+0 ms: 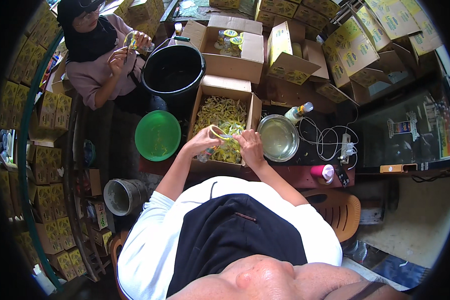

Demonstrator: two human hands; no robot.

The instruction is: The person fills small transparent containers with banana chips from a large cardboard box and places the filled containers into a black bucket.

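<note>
Over an open cardboard box (255,112) filled with yellow-green scraps (220,111), my left hand (203,142) is closed on a clear plastic cup (212,131) with a yellow rim. The cup is tipped with its rim toward my right hand (250,144). That hand's fingers are closed around a slim grey tool (226,136), perhaps a small blade, which reaches to the cup's rim. Its handle is hidden in the fingers. Crumpled clear and yellow plastic (231,146) lies beneath both hands.
A green basin (158,135) and a black bucket (150,80) stand left; a metal bowl of liquid (279,138), a bottle (299,112) and a white cable (317,131) lie right. Behind is a box of cups (233,65). A co-worker (97,65) handles another cup at far left.
</note>
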